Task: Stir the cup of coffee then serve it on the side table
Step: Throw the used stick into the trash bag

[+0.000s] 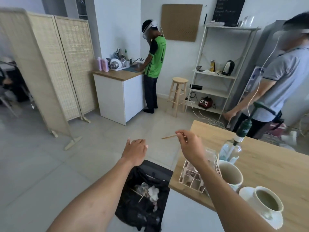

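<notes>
The left hand (135, 152) hangs over the floor with its fingers loosely curled and nothing in it, just above the far rim of a black-lined bin (143, 196) that holds crumpled paper and a few used sticks. To its right, the right hand (189, 144) pinches a thin wooden stir stick (168, 136) between thumb and fingertips; the stick points left, out over the floor and beyond the bin. The right forearm crosses above a white wire organiser (192, 179) at the near corner of the wooden table (267, 164). Behind that stands a clear pump bottle (231, 150). Further right sits an empty tall mug (231, 173), and nearest the right edge the cup of coffee (267, 200) rests on its white saucer (274, 218), well apart from both hands.
</notes>
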